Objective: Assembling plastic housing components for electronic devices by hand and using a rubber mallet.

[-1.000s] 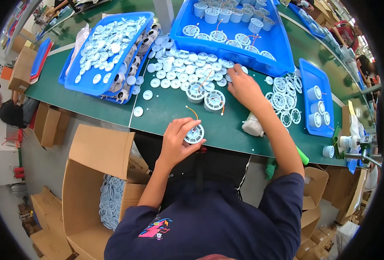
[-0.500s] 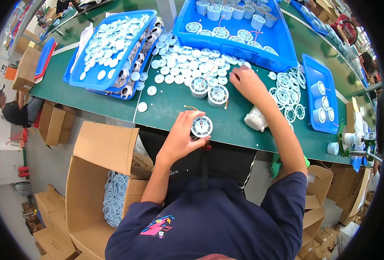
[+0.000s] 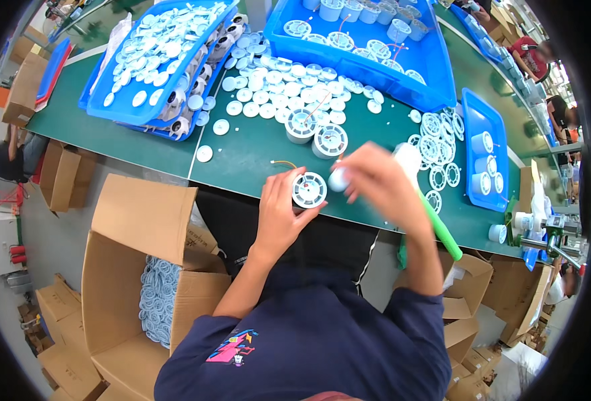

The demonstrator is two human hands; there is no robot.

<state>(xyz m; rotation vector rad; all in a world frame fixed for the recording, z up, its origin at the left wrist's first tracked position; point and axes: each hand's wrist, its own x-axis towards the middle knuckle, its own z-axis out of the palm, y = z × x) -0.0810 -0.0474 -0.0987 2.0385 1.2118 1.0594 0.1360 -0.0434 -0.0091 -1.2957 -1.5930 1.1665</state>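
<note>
My left hand (image 3: 283, 204) is wrapped round a white cup-shaped housing (image 3: 309, 190) with a slotted ring on top, held upright at the table's front edge. A short orange wire sticks out behind it. Just to its right, my right hand (image 3: 375, 177), smeared by motion, pinches a small white round cap (image 3: 339, 179). Two similar housings (image 3: 329, 140) with wires stand behind my hands. Beyond them many loose white caps (image 3: 269, 93) lie spread on the green table. A green-handled tool (image 3: 440, 230) with a white head lies partly behind my right forearm.
A large blue bin (image 3: 362, 80) of housings stands at the back. Stacked blue trays (image 3: 98, 110) heaped with caps are at left. White slotted rings (image 3: 436, 147) lie at right beside a blue tray (image 3: 469, 134). An open carton (image 3: 95, 281) with light-blue rings stands at lower left.
My right hand has come back from the loose caps toward the held housing, with a white cap in its fingers. My left hand keeps its hold. The view has shifted slightly.
</note>
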